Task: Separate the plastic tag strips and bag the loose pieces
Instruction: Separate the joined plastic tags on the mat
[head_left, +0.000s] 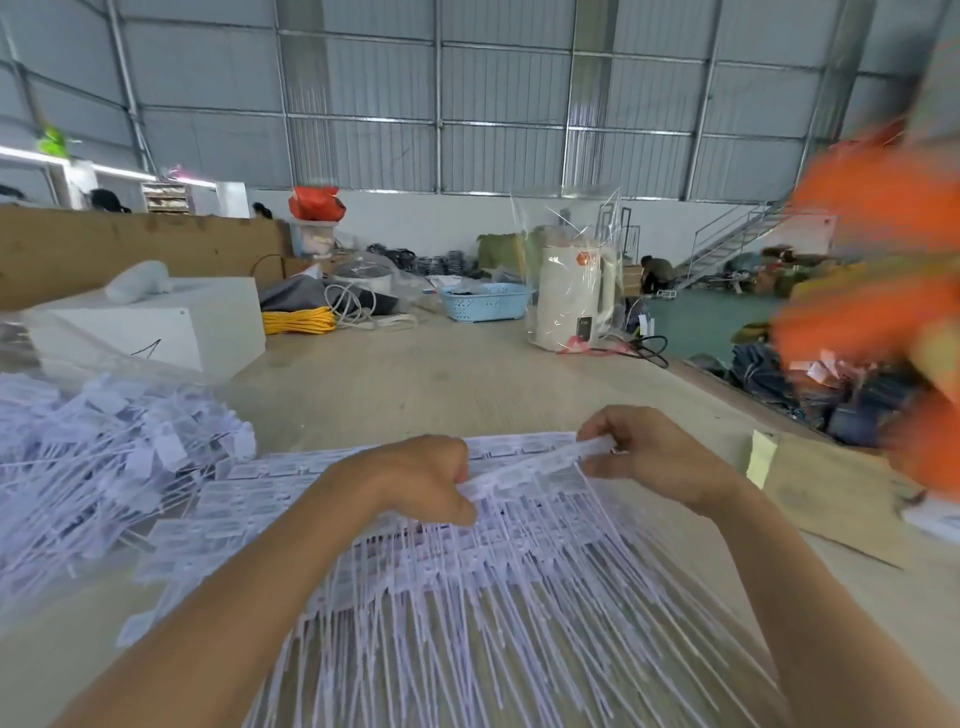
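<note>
Head camera: at a pale wooden worktable (426, 374) in a metal-walled hall, a person's left hand (426, 480) and right hand (649, 457) hold one row of white plastic tag strips (535, 460) between them. The left fingers curl tightly round the row's lower end; the right fingertips (597, 436) pinch its upper end, so the row runs slanted from one grip to the other, lifted just above the heap. Directly under both sets of fingers lies a broad pile of joined white tag strips (493, 597), their thin tails fanning toward the camera. Well to the left of the left fingers sits a clear plastic bag of loose white tag pieces (104, 441). Beyond the fingers, further up the table, stand a white box (171, 327), a coil of yellow cord (298, 319), a light blue plastic basket (485, 301) and a cream electric kettle wrapped in clear film (571, 291). To the right of the right fingers lies a flat sheet of brown cardboard (831, 493); above it a blurred orange shape (872, 270) fills the frame's edge.
</note>
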